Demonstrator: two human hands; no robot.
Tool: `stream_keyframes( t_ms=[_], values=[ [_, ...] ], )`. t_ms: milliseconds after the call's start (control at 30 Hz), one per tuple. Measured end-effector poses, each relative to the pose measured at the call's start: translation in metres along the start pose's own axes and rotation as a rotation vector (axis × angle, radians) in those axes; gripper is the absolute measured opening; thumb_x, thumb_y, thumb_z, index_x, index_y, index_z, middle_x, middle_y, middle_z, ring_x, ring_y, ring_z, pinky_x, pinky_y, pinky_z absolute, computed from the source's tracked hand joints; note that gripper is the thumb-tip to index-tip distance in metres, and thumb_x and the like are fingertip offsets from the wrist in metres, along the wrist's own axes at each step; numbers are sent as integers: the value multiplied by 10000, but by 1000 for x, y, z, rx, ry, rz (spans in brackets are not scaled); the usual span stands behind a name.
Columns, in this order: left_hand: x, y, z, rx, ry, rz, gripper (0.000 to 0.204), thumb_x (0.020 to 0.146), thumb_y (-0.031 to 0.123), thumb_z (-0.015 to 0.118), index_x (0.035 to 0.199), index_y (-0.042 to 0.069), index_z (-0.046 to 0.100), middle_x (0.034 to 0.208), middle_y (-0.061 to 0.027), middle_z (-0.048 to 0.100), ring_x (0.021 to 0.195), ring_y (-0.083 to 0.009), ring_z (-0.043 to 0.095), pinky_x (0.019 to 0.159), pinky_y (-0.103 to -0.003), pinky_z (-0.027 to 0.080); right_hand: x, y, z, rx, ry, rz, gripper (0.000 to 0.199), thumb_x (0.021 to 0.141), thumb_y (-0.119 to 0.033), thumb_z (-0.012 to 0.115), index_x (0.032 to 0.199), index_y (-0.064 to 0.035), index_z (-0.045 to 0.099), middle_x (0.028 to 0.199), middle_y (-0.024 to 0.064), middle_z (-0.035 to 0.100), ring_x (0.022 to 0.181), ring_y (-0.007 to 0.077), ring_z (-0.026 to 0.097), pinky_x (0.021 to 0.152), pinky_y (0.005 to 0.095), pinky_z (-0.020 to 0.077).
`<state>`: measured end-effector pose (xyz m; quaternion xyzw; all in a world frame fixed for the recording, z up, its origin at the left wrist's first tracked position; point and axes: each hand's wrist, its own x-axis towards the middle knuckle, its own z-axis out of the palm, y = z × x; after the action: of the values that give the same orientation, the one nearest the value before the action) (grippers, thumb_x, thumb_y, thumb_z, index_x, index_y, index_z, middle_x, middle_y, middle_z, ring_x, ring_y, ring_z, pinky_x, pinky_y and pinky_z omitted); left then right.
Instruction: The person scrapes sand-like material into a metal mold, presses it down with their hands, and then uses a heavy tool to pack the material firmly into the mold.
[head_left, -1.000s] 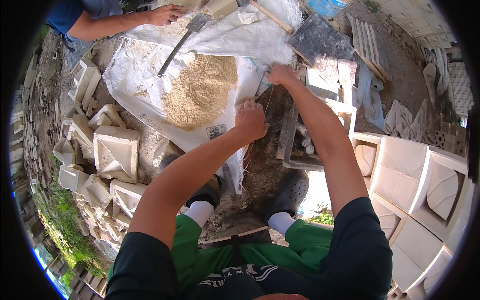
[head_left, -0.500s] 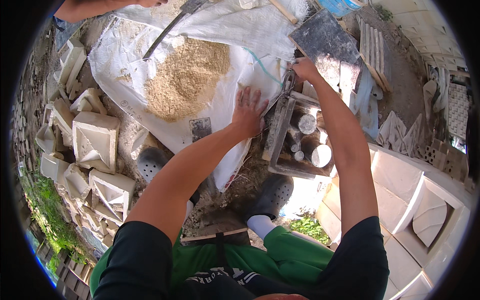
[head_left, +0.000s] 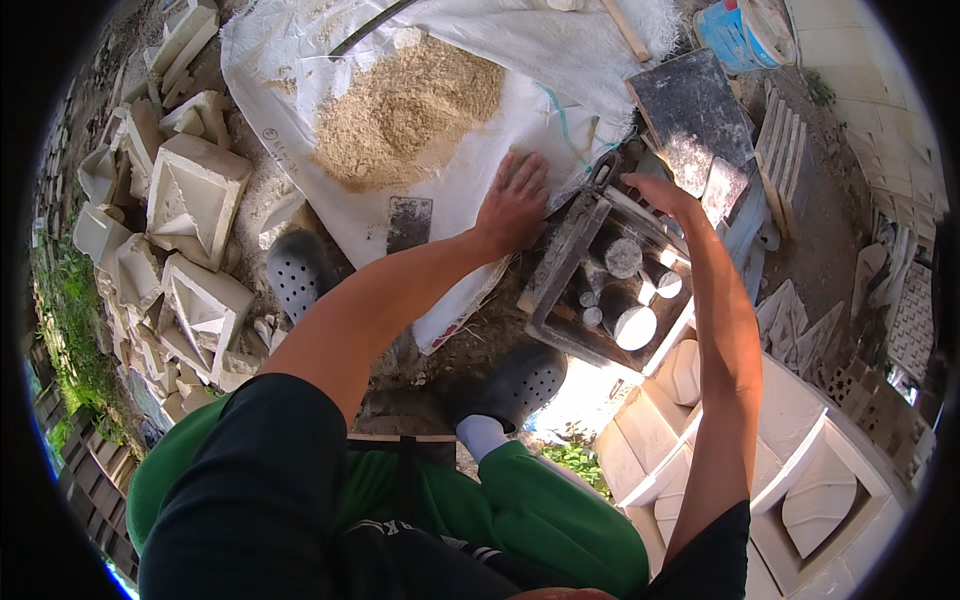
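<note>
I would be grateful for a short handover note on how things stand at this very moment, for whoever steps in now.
Left hand: flat, fingers spread, on the white sack sheet beside the mould.
Right hand: at the far edge of the dark metal mould box; grip not visible.
Mould: round cores showing inside, no mix in it that I can see.
Sandy mix pile: on the sheet, beyond the left hand.
Left: filling the mould, by the look of it.

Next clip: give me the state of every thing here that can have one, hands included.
Left hand: open, flat on the white sack.
Right hand: on the mould's far edge, grip unclear.
Mould: open-topped, round cores showing.
White sack: spread out, sand heaped on it.
Sand: loose pile.
Blue bucket: tipped sideways.
Cast blocks: stacked at left.
</note>
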<state>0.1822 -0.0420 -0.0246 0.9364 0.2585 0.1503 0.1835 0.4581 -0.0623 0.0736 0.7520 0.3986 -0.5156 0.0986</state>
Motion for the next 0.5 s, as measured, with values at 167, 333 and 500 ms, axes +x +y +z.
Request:
stream_keyframes(
  t_ms=[167, 333, 500],
  values=[
    [-20, -10, 9, 87, 23, -88, 385, 728, 306, 700, 1028, 70, 651, 1359, -174, 465, 1388, -327, 314, 1152, -576, 169, 41, 2, 22, -105, 179, -299, 438, 831, -347, 648, 1086, 9, 656, 1067, 192, 690, 1006, 326, 654, 886, 383, 480],
    [-13, -1, 8, 0, 35, -125, 348, 718, 245, 673, 1008, 55, 650, 1308, -157, 473, 1356, -311, 346, 1146, -570, 196, 114, 49, 33, -274, 70, -351, 347, 859, -231, 611, 1091, 25, 650, 1083, 168, 690, 959, 245, 642, 888, 370, 470],
    [-4, 9, 9, -32, 27, -145, 339, 713, 226, 671, 1006, 56, 652, 1269, -152, 494, 1316, -301, 391, 1117, -592, 220, 117, 67, 40, -38, 50, -354, 314, 876, -190, 591, 1125, -8, 652, 1142, 132, 679, 1002, 210, 619, 919, 366, 467]
  ],
)
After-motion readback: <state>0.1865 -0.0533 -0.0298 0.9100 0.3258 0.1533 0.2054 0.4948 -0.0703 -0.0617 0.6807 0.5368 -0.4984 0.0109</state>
